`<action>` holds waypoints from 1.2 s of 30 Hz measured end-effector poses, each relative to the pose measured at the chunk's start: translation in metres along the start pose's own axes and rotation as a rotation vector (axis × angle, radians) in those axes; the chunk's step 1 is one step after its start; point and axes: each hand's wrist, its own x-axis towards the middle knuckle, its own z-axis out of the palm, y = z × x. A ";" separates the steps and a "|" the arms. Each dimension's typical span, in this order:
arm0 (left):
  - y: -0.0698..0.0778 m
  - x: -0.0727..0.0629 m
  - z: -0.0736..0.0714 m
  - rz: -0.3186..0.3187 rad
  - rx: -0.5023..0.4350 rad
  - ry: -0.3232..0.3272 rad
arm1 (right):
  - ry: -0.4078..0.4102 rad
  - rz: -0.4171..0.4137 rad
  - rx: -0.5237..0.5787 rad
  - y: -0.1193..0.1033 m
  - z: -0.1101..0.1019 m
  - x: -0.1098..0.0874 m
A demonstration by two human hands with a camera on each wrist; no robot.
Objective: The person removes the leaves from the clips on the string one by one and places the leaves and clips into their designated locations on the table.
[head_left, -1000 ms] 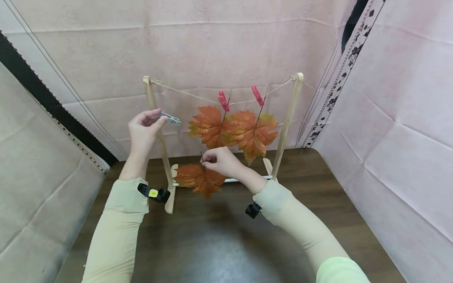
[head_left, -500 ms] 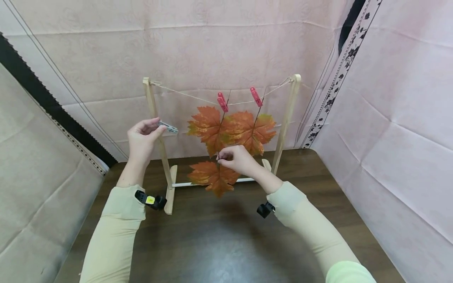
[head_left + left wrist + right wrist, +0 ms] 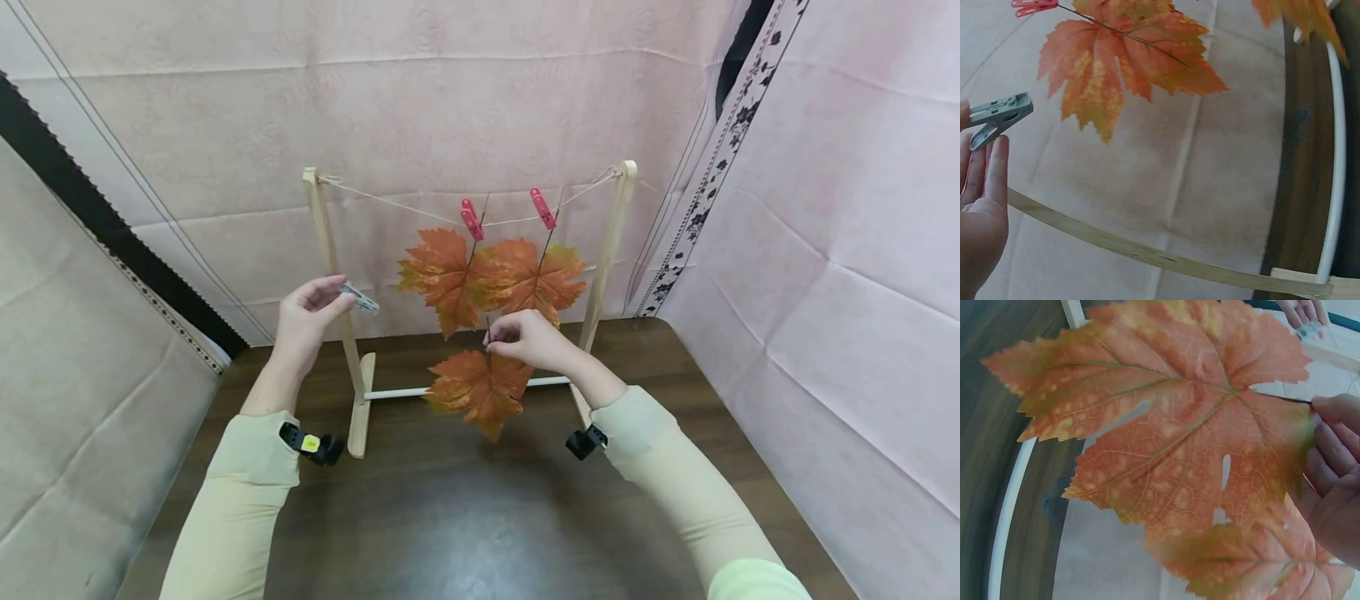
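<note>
1. The person's right hand [image 3: 528, 340] pinches the dark stem [image 3: 1282, 397] of an orange artificial maple leaf [image 3: 480, 390], its blade hanging below the fingers. I'd guess the stem is chosen to leave the blade free and uncreased.

2. Their left hand [image 3: 306, 321] pinches a grey-blue clothespin [image 3: 362, 300] by its handle end between thumb and fingers. The biting end points away, presumably so a squeeze would open it.

3. The held leaf is over the table [image 3: 450, 517], below the cord [image 3: 393, 201] and in front of the white rod [image 3: 397, 392].

4. Just above, two pink clothespins [image 3: 472, 220] [image 3: 543, 208] grip the stems of two more maple leaves [image 3: 438, 271] [image 3: 551, 279] at the cord. Those blades overlap; the cord sags, probably under their weight.

5. Two wooden posts [image 3: 322, 221] [image 3: 611, 242] carry the cord; the rod joins them low down, seemingly as a brace. Pale cloth [image 3: 450, 117] hangs behind.

6. A yellow label [image 3: 310, 443] marks the left wrist camera [image 3: 328, 451]; its lettering is too small for me to read. I make out no brand anywhere.
</note>
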 end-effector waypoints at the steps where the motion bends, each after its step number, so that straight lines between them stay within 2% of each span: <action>1: -0.003 -0.001 -0.001 -0.015 0.013 -0.016 | -0.014 0.007 0.008 0.002 -0.002 -0.001; 8: -0.020 -0.010 -0.011 -0.082 0.174 -0.059 | -0.072 0.035 0.022 0.012 -0.013 -0.011; 11: -0.028 -0.014 -0.015 -0.100 0.203 -0.088 | -0.096 0.015 0.006 0.019 -0.017 -0.015; 14: -0.035 -0.019 -0.019 -0.149 0.233 -0.130 | -0.136 -0.005 -0.001 0.025 -0.021 -0.019; 17: -0.041 -0.024 -0.024 -0.211 0.275 -0.190 | -0.199 0.005 0.000 0.030 -0.024 -0.023; 20: -0.047 -0.028 -0.030 -0.242 0.297 -0.239 | -0.263 0.030 -0.007 0.037 -0.026 -0.026; 29: -0.076 -0.043 -0.051 -0.325 0.418 -0.291 | -0.358 0.082 -0.070 0.062 -0.026 -0.036; 32: -0.086 -0.051 -0.062 -0.356 0.428 -0.322 | -0.379 0.102 -0.068 0.072 -0.025 -0.040; 36: -0.099 -0.065 -0.075 -0.395 0.392 -0.389 | -0.423 0.145 -0.043 0.085 -0.022 -0.046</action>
